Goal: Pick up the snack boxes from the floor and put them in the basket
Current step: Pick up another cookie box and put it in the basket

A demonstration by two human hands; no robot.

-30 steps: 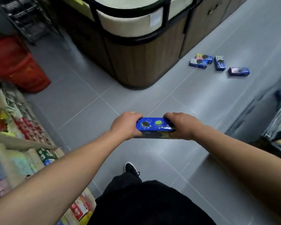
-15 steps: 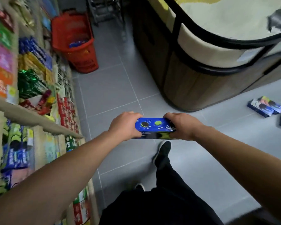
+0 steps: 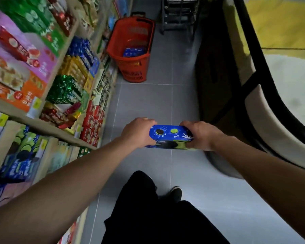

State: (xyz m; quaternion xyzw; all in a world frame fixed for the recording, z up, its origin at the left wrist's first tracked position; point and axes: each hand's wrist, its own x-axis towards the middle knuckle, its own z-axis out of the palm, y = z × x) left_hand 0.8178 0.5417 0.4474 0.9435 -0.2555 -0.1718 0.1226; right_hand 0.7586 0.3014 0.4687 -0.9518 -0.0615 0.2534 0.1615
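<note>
The left hand (image 3: 139, 132) and right hand (image 3: 200, 135) each grasp 1 end of a blue snack box (image 3: 170, 136), held level above the floor tiles. It looks light, stiff cardboard with a glossy, slightly slippery skin; end grips suit it. The red basket (image 3: 118, 55) stands far ahead, left of centre, beside the shelves (image 3: 42, 125).
</note>
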